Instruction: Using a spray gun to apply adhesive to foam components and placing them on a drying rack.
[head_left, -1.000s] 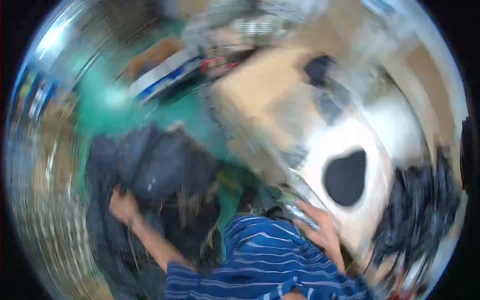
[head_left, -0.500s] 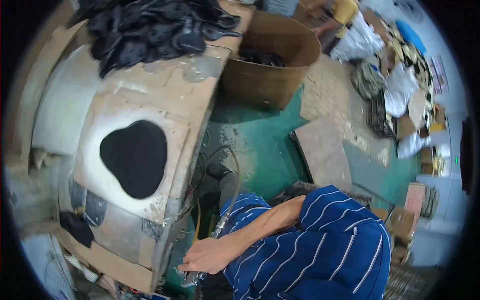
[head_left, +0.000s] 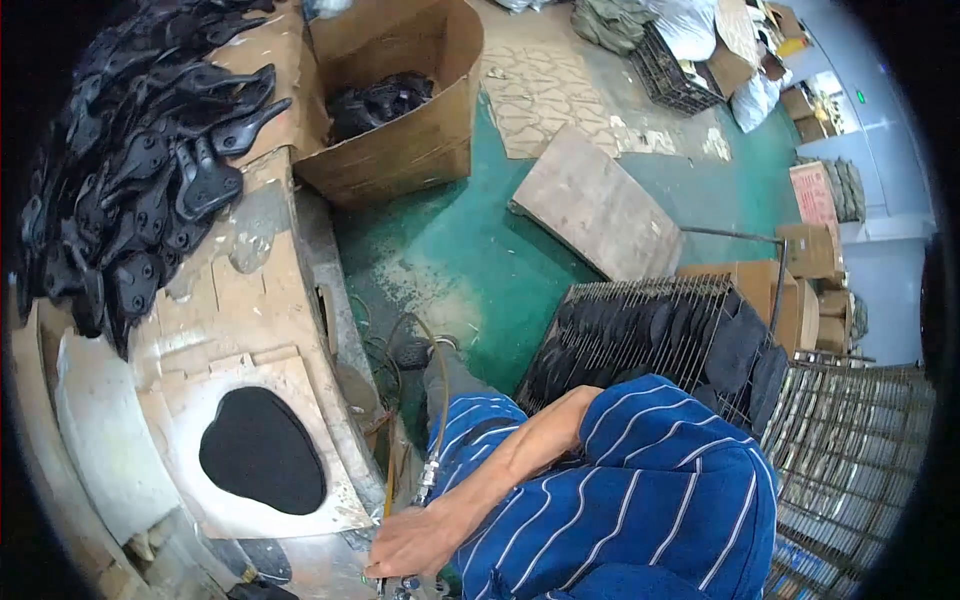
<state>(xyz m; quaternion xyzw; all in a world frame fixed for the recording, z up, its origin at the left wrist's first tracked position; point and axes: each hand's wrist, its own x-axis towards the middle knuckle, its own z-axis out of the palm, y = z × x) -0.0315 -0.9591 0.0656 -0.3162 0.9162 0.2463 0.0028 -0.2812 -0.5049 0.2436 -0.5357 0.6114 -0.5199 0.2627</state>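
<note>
My right hand (head_left: pixel 412 545) is closed around what looks like a metal spray gun (head_left: pixel 405 588), mostly hidden by the fingers and cut by the lower edge. A thin air hose (head_left: pixel 444 415) runs up from its metal fitting and loops beside my leg. My left hand is out of the picture. Left of my right hand, apart from it, lies a black rounded pad (head_left: pixel 264 450). It rests flat on a cardboard sheet (head_left: pixel 345 505) whitened around the pad, on the workbench.
Molded black parts (head_left: pixel 140 190) are heaped at the bench's far left. Behind it stands a big cardboard bin (head_left: pixel 400 165) with black pieces inside. To the right are a tilted board (head_left: pixel 600 210), a wire rack (head_left: pixel 640 330) of black pads, and a metal grid (head_left: pixel 850 440).
My view has swung to the right, so the bench and pad sit lower and the wire rack shows. My right hand keeps its grip on the spray gun.
</note>
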